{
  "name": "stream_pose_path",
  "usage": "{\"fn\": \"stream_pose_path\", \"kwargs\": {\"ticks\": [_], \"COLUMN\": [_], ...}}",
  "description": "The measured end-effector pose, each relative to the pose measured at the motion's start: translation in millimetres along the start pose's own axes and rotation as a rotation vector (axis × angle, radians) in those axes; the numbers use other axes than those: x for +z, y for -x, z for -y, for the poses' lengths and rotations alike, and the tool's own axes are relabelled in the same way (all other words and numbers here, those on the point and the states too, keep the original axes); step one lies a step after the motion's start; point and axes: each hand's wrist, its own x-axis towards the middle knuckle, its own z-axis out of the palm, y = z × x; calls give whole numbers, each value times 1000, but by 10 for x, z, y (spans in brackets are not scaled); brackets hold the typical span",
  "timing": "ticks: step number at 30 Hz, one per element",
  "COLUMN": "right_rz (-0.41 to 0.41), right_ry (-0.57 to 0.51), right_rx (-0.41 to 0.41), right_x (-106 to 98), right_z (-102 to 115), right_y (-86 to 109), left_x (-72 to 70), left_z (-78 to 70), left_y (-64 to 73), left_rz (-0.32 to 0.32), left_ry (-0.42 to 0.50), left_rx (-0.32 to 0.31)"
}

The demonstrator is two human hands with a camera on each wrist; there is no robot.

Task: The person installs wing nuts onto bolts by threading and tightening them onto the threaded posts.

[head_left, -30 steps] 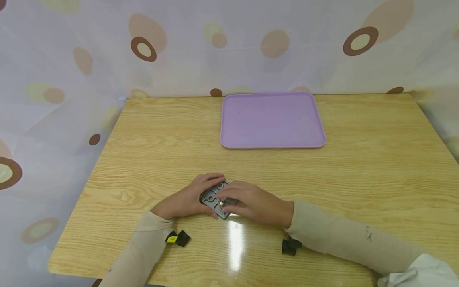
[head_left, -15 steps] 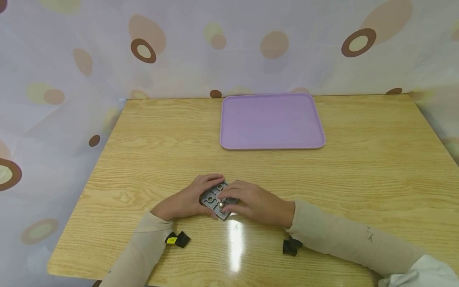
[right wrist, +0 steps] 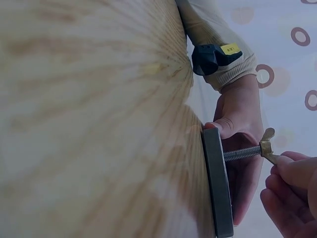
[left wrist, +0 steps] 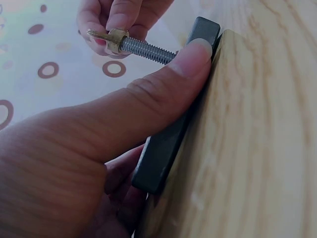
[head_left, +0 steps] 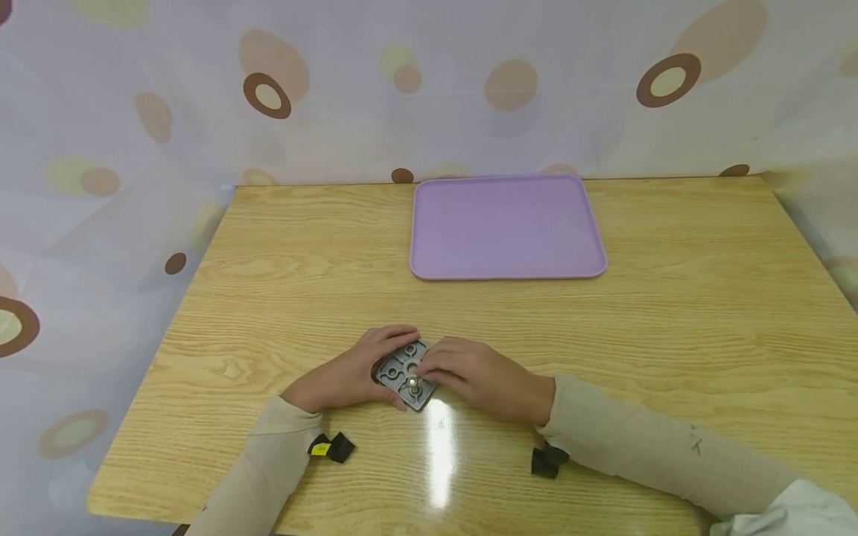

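Note:
A square grey metal plate (head_left: pixel 403 359) with round recesses lies on the wooden table. My left hand (head_left: pixel 348 374) grips it by its edges, thumb on the near side and fingers round the far side. From the plate rises a threaded bolt (right wrist: pixel 241 153), at right angles to its face. Near the bolt's free end sits a brass wing nut (right wrist: pixel 266 148), well apart from the plate. My right hand (head_left: pixel 485 381) pinches one wing of that nut between thumb and fingers, best seen in the right wrist view. Its other fingers are curled beneath.
A lilac tray (head_left: pixel 507 227) lies at the back of the wooden table (head_left: pixel 302 275), against a patterned cloth backdrop (head_left: pixel 456 45). Black wrist cameras show beside the left sleeve (head_left: pixel 340 447) and right sleeve (head_left: pixel 546 461).
My right thumb and fingers have shifted slightly to the right and drawn closer together at the wing nut, so more of the plate shows. The left hand and plate stay put.

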Motion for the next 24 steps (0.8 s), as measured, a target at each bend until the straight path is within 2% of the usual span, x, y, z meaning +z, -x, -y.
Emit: {"fn": "stream_pose_path", "kwargs": {"ticks": [7,12,19,24], "right_rz": [0,2,-21,-27], "right_ry": [-19,-40,-21,-13], "right_rx": [1,-26,-77,-85], "right_x": [-10,5,38,59], "right_z": [8,-10,-21,-22], "right_y": [15,20,1,2], "left_x": [-5,-9,-18,-13], "left_z": [-8,-16,-31,-36], "left_y": [-9,-4,5,5], "left_rz": [4,4,-6,1], "left_ry": [6,3,0,18], "left_rx": [-4,-10,8,17]}}
